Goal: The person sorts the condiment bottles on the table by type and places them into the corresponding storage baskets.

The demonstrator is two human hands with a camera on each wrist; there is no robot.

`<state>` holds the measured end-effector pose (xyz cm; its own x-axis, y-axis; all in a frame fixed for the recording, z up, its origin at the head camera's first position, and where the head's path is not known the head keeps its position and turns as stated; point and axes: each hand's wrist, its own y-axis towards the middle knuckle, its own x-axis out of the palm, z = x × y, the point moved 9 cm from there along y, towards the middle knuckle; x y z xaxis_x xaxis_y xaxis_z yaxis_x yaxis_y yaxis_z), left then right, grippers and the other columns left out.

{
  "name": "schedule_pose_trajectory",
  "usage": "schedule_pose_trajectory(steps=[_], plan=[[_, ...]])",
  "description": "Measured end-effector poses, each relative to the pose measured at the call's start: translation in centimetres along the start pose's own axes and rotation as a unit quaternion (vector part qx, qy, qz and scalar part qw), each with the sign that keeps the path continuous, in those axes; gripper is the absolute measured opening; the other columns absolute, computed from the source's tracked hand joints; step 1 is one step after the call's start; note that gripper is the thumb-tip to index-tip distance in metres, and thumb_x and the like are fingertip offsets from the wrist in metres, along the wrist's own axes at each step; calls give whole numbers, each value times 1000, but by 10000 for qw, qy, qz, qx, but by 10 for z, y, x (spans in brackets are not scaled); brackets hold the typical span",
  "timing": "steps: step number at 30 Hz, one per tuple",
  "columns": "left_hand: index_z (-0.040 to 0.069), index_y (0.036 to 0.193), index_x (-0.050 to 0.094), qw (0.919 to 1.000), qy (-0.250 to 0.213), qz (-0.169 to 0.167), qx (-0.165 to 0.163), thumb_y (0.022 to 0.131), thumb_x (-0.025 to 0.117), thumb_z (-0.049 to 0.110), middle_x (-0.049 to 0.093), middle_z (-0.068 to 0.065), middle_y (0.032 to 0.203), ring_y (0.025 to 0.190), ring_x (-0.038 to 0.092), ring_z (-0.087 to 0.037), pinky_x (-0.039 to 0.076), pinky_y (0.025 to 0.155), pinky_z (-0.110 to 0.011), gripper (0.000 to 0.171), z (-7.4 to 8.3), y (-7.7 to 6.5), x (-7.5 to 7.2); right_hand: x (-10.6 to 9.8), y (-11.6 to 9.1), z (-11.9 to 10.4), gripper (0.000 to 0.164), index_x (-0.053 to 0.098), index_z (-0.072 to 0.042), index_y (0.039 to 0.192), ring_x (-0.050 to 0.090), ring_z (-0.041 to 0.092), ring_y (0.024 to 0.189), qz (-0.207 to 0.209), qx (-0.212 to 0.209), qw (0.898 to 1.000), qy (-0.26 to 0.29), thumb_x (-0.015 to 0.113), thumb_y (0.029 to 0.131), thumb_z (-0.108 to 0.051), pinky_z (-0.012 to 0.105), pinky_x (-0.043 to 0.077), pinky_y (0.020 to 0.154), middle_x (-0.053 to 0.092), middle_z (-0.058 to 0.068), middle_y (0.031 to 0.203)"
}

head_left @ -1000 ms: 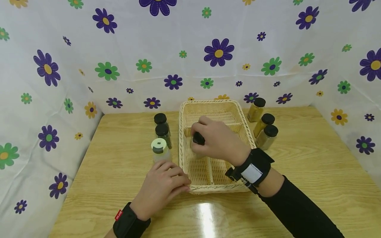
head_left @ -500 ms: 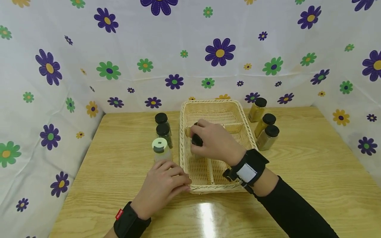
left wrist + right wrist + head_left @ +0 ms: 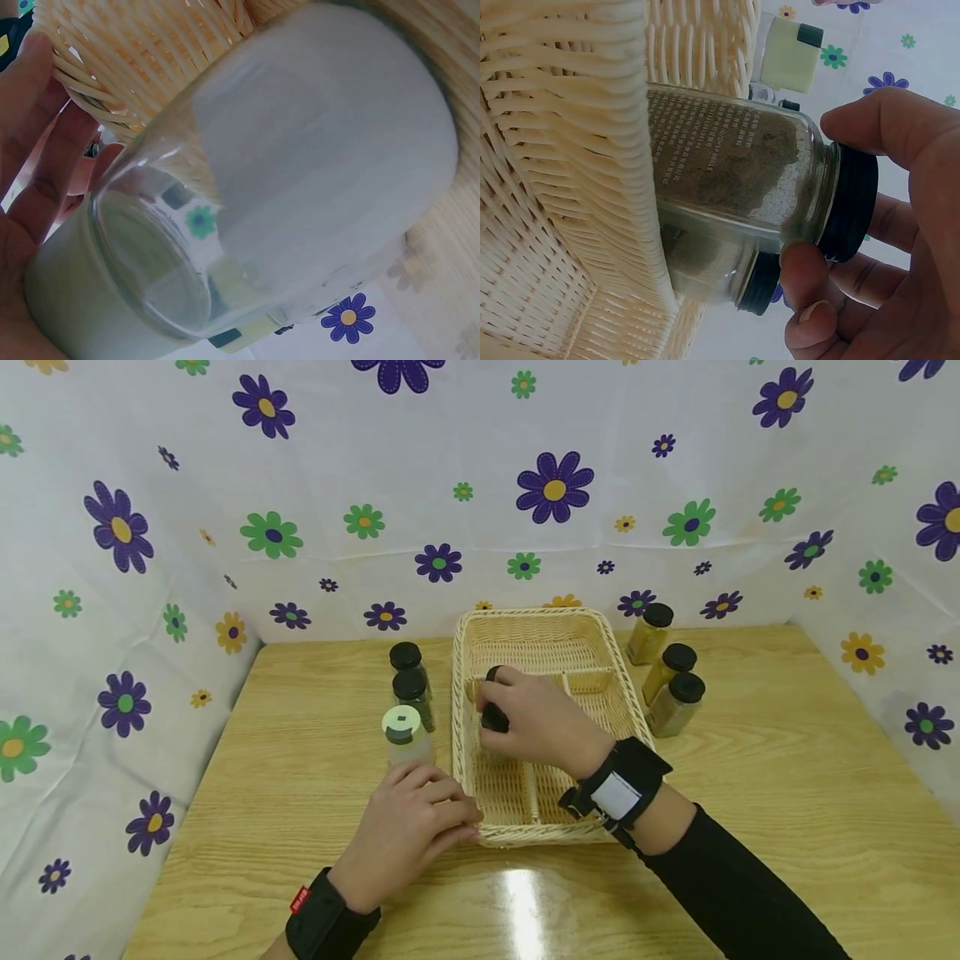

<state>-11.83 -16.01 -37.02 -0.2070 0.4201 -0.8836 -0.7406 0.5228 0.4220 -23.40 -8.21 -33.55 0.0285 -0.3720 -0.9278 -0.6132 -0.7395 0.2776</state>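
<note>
My right hand (image 3: pixel 542 720) reaches into the divided wicker basket (image 3: pixel 458 727), gripping a spice jar (image 3: pixel 735 161) by its black lid. This glass jar holds brownish powder and has printed text; its lower end is hidden behind the wicker in the right wrist view. A second black-lidded jar (image 3: pixel 712 262) sits right beside it in the basket. At the basket's front left corner, my left hand (image 3: pixel 408 827) rests with its fingertips touching the rim. A jar with a pale green lid (image 3: pixel 402 731) and whitish contents stands just beyond the left fingers, large in the left wrist view.
Two black-lidded jars (image 3: pixel 411 689) stand left of the basket behind the pale-lidded one. Right of the basket are three more black-lidded jars (image 3: pixel 660 672) with yellowish and greyish contents. A flowered cloth (image 3: pixel 322 485) hangs around the wooden table (image 3: pixel 300 735).
My right hand has shifted slightly left in the basket with the jar, and another black lid shows more behind its fingers. My left hand stays at the corner.
</note>
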Motion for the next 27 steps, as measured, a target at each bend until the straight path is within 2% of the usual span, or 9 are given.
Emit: schedule_pose_trajectory(steps=[12,27], plan=[[34,89,67,10000,-3,25,39,84,62,44,59,20,92,94,47,-6,35,93,-38,11,1,2,1,10,-2,4,22,58,-24,94,45,6,61,-206,23,9996,-168,60,78,-37,18,40,48,45,-8,81],[35,88,67,10000,-47,-3,-22,84,63,44,60,21,91,94,47,-5,35,93,-37,11,0,1,1,14,-1,5,24,57,-22,96,46,7,62,-239,118,9996,-62,59,78,-38,19,41,48,44,-7,83]])
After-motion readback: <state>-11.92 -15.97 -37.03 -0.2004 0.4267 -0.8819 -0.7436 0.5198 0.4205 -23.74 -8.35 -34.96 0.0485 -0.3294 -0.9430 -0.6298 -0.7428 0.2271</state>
